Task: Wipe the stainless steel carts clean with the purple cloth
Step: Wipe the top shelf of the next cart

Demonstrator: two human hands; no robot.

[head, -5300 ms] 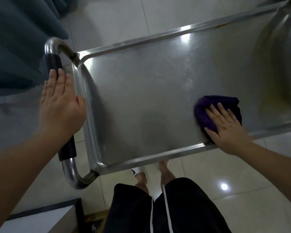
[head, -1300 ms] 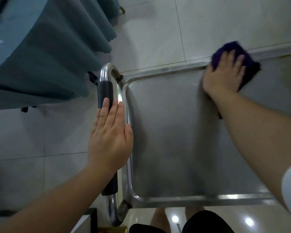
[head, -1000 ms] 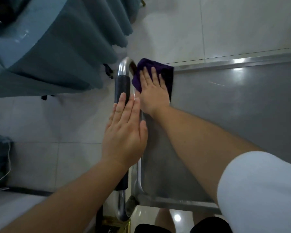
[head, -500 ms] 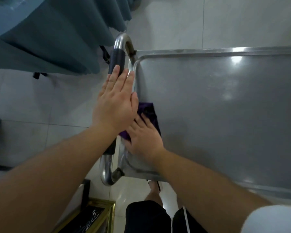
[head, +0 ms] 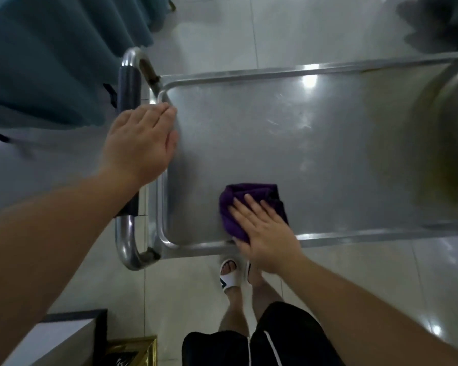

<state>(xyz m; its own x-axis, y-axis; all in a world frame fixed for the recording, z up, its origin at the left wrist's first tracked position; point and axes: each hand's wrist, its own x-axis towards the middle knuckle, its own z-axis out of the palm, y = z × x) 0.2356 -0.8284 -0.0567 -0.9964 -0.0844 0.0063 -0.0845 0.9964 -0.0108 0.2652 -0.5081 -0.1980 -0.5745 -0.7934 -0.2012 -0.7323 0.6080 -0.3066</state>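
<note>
The stainless steel cart (head: 288, 133) fills the middle of the head view, its flat top tray rimmed by a raised edge. A curved handle (head: 126, 85) with a dark grip runs along its left end. The folded purple cloth (head: 249, 196) lies on the tray near the front rim. My right hand (head: 265, 233) presses flat on it with straight fingers. My left hand (head: 140, 143) rests flat with straight fingers over the cart's left rim and handle.
A table draped in teal cloth (head: 45, 56) stands close at the upper left. A large steel vessel (head: 450, 107) sits blurred on the tray's right end. A white and gold-edged object (head: 72, 342) is at the lower left. My sandalled feet (head: 230, 276) stand on pale floor tiles.
My right hand has slid the cloth from the tray's left edge, beside my left hand, rightward along the front rim. My left hand has stayed at the cart's left end.
</note>
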